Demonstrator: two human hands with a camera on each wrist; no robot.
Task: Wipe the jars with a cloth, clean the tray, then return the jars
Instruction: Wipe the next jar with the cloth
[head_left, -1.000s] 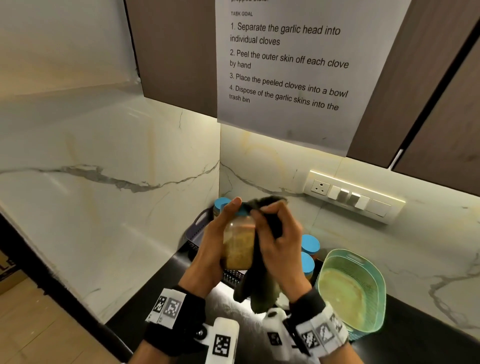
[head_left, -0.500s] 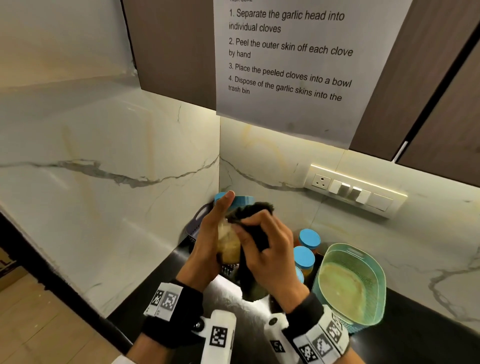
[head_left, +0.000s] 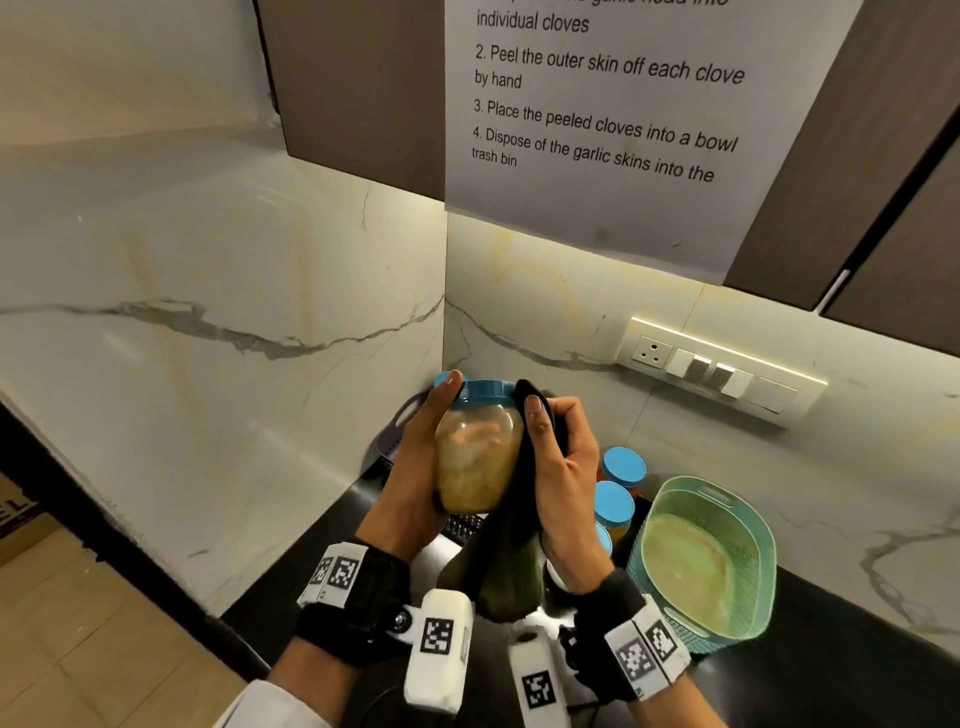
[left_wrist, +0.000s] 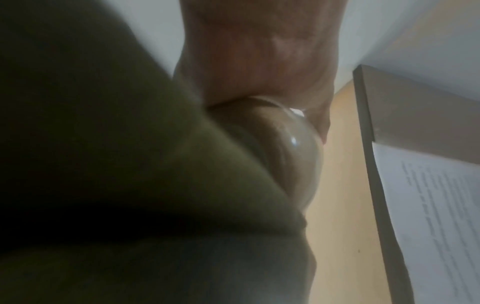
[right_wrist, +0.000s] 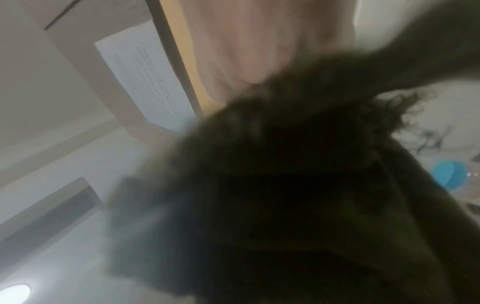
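A: Holding firm — left hand (head_left: 415, 467) was wrapped round the jar (head_left: 478, 457), thumb up by the blue lid (head_left: 485, 389), jar upright and lifted over the counter corner.

B: And the right hand (head_left: 563, 467)?

A: Clenched on the dark cloth (head_left: 506, 566), pressing it to the jar's right side. Cloth tail hung down between the wrists.

B: Contents of the jar?

A: Pale yellowish, lumpy; could not make out more. Glass blurred in the left wrist view, where the cloth (left_wrist: 130, 185) filled most of the picture and only a sliver of jar (left_wrist: 285, 148) showed under the palm.

B: Right wrist view?

A: Nearly all cloth (right_wrist: 285, 185), smeared. Fingers hidden there.

B: Tray?

A: Dark tray (head_left: 402, 415) in the corner behind the hands, mostly covered by them; one handle loop showed. Could not tell what sat in it.

B: Other jars?

A: Blue-lidded jars (head_left: 615, 499) stood just right of the right hand, bodies largely hidden. Green basket (head_left: 748, 525) beside them, on the black counter (head_left: 831, 675).
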